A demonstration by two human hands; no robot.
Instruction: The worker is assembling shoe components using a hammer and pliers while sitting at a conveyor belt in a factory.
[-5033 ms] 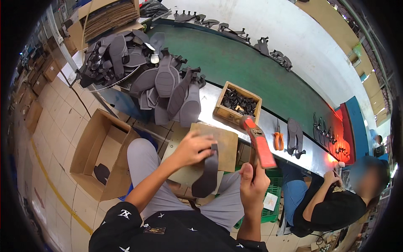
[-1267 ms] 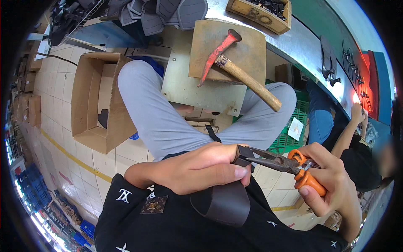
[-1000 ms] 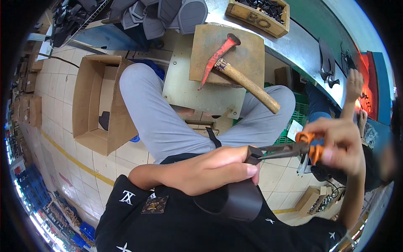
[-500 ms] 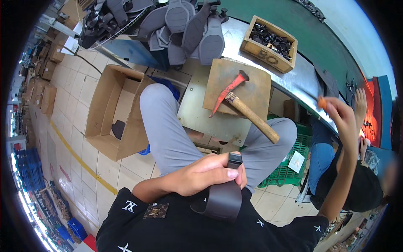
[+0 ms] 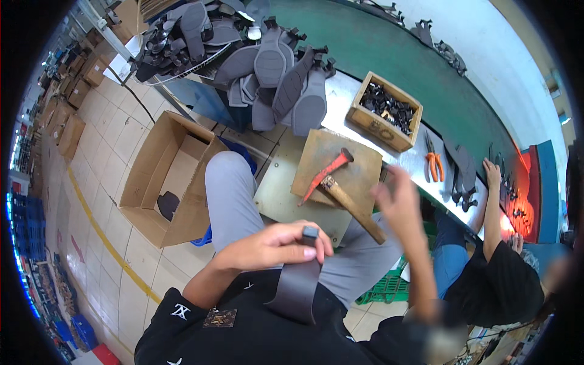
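My left hand (image 5: 277, 246) is closed around a dark brown, curved shoe piece (image 5: 296, 286), with a small black block (image 5: 310, 233) at its upper end between the fingers. Blurred by motion, my right hand (image 5: 398, 198) is in the air right of the hammer's handle; its thumb and fingers look apart, and I see nothing in them. The hammer (image 5: 350, 204), red-headed with a wooden handle, lies on a worn square board (image 5: 337, 146) in front of my knees. Orange-handled pliers (image 5: 433, 164) rest on the metal bench edge beyond my right hand.
A wooden box (image 5: 389, 137) of small black parts stands on the bench. Grey soles with black heels (image 5: 274, 64) are piled at the far side. An open carton (image 5: 143, 207) sits left of my knee, a green crate (image 5: 389, 286) at right. A co-worker (image 5: 499, 267) works at right.
My right hand has put the pliers on the bench and moved left toward the hammer. My left hand, still holding the shoe piece, has shifted slightly left; the view has tilted.
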